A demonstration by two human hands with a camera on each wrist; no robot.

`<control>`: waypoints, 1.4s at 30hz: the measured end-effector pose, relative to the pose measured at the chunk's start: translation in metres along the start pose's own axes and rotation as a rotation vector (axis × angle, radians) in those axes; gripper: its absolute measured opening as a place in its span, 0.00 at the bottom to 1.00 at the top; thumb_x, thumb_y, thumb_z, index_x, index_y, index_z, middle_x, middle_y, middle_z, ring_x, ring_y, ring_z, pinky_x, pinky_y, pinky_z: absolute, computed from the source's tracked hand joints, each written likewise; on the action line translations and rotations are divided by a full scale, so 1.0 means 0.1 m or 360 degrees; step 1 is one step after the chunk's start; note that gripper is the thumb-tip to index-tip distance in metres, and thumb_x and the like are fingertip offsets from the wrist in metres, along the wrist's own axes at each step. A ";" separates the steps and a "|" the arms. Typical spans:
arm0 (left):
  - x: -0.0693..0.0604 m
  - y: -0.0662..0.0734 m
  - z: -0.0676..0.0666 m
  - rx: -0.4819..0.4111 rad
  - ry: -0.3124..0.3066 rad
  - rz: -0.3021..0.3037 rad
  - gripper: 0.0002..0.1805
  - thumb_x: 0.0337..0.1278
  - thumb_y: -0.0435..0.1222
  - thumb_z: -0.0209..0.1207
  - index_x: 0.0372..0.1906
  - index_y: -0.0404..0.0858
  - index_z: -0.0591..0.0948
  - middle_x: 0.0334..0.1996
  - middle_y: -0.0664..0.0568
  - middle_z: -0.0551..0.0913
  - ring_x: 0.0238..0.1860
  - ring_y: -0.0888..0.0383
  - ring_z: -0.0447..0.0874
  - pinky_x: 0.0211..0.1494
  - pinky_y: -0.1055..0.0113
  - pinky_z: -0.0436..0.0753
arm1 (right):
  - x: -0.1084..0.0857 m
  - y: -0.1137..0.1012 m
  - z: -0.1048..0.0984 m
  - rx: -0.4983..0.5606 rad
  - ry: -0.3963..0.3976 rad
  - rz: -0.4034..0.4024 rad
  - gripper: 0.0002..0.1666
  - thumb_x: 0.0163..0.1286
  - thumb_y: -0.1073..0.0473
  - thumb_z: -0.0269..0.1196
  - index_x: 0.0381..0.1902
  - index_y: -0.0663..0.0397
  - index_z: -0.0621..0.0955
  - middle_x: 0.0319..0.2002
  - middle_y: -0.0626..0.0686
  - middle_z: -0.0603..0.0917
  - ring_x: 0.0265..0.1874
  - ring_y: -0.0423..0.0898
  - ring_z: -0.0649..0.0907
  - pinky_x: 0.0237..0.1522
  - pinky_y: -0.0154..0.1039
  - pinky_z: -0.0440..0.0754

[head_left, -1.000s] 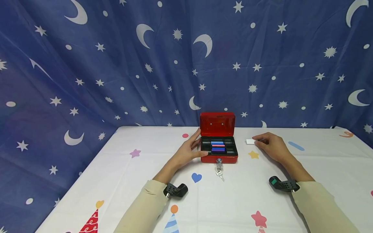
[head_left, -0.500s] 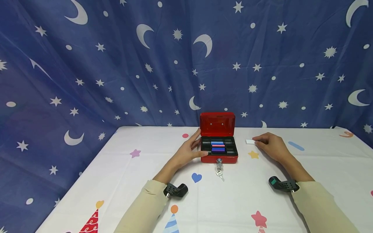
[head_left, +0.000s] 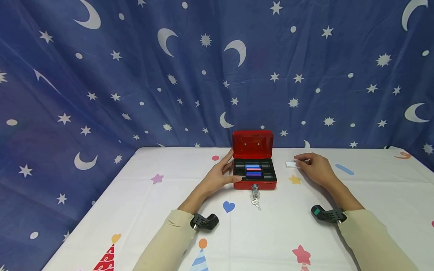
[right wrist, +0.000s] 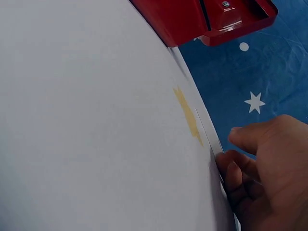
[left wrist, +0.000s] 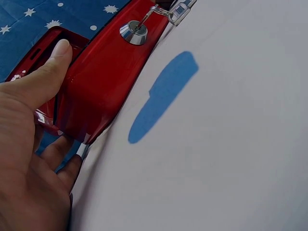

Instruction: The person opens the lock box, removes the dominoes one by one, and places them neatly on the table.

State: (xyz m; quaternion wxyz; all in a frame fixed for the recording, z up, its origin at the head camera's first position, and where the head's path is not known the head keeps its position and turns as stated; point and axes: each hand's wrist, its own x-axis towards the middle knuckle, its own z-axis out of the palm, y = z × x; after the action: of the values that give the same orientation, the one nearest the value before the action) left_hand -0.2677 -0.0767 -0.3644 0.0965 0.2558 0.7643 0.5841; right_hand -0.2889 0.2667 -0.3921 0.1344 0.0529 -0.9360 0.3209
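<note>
A red cash box (head_left: 255, 185) stands at the back of the table with its lid (head_left: 252, 145) raised. Blue, pink and purple strips (head_left: 253, 170) lie in its black tray (head_left: 239, 167). Keys (head_left: 255, 203) hang from the front lock (left wrist: 134, 32). My left hand (head_left: 216, 176) rests along the box's left side, its thumb over the front rim and its straight fingers reaching backward. Right of the box, a flat white card-like piece (head_left: 290, 164) lies on the table. My right hand (head_left: 316, 168) is at its right end, thumb and index finger apart; contact is unclear.
The white tablecloth (head_left: 268, 237) has printed shapes, such as a yellow star (head_left: 294, 180) near the white piece and a blue heart (head_left: 228, 206). A blue curtain (head_left: 190, 64) with moons and stars hangs behind the table. Black wrist cameras sit on both sleeves.
My right thumb and index finger have parted at the white piece, where they were together before. The left hand and the box stay where they were.
</note>
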 end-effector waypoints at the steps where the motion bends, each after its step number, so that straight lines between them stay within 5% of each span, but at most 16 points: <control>1: 0.00 0.00 0.00 -0.0003 0.0001 0.0000 0.51 0.53 0.31 0.66 0.76 0.38 0.47 0.76 0.48 0.44 0.72 0.47 0.54 0.71 0.54 0.58 | 0.00 -0.01 0.00 0.0006 0.0013 0.0003 0.16 0.70 0.61 0.57 0.52 0.63 0.81 0.49 0.66 0.79 0.41 0.58 0.78 0.45 0.56 0.76; 10: 0.00 0.01 0.00 -0.0017 -0.0012 -0.0005 0.51 0.53 0.32 0.66 0.76 0.39 0.46 0.76 0.50 0.44 0.71 0.47 0.55 0.71 0.54 0.57 | 0.02 -0.22 -0.08 0.0026 0.0111 0.0033 0.16 0.71 0.59 0.56 0.51 0.62 0.81 0.49 0.66 0.77 0.41 0.59 0.77 0.36 0.48 0.76; 27: -0.01 0.02 0.00 -0.0028 -0.0001 0.0001 0.51 0.53 0.31 0.66 0.76 0.39 0.47 0.76 0.49 0.45 0.71 0.46 0.54 0.71 0.53 0.57 | 0.04 -0.66 -0.10 0.0149 0.0130 -0.0244 0.17 0.71 0.54 0.58 0.52 0.57 0.82 0.45 0.58 0.80 0.40 0.52 0.76 0.35 0.45 0.75; 34: 0.00 0.01 0.00 -0.0038 0.0000 0.0012 0.51 0.53 0.30 0.66 0.76 0.38 0.47 0.76 0.48 0.44 0.71 0.46 0.54 0.71 0.53 0.57 | 0.02 -0.77 -0.02 0.0188 0.0065 -0.0250 0.17 0.71 0.52 0.59 0.52 0.54 0.82 0.45 0.56 0.82 0.40 0.51 0.76 0.35 0.43 0.77; 42: 0.00 0.01 0.00 -0.0037 0.0003 0.0005 0.51 0.53 0.30 0.66 0.76 0.37 0.47 0.76 0.47 0.44 0.72 0.46 0.53 0.71 0.52 0.57 | 0.00 -0.88 0.11 0.0192 -0.0008 -0.0395 0.14 0.68 0.57 0.63 0.49 0.53 0.84 0.39 0.52 0.82 0.34 0.48 0.75 0.29 0.39 0.76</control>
State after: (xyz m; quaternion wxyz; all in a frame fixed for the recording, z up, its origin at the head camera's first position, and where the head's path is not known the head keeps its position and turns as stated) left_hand -0.2669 -0.0766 -0.3634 0.0978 0.2555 0.7571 0.5933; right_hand -0.2746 0.1904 -0.3487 0.1673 0.1772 -0.9016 0.3573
